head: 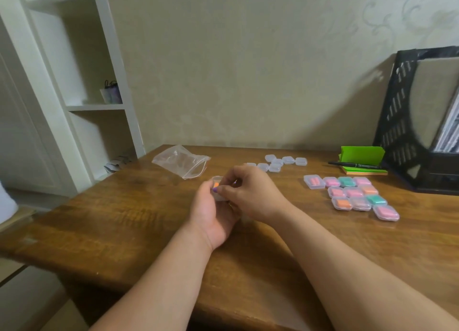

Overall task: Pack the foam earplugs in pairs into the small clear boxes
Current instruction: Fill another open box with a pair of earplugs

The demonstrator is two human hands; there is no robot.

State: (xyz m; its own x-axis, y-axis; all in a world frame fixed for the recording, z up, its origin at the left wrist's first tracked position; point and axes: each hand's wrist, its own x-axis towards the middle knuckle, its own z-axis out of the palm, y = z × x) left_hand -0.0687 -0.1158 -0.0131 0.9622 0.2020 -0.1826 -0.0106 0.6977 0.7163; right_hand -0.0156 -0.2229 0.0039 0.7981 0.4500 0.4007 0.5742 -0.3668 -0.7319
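Your left hand [211, 214] is gripping a small clear box [217, 180] showing an orange earplug [216, 184]; your right hand [250, 194] is pinching it too.

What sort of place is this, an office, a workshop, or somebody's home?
Most likely a home study corner: a wooden desk against a patterned wallpapered wall, a white shelf unit beside it, and a black file rack with a green notepad at the desk's back.

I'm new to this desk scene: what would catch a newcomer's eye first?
Both hands meet mid-table: the left hand holds a small clear box with an orange earplug inside, while the right hand pinches at it. To the right lies a colourful cluster of filled boxes; empty boxes sit behind.
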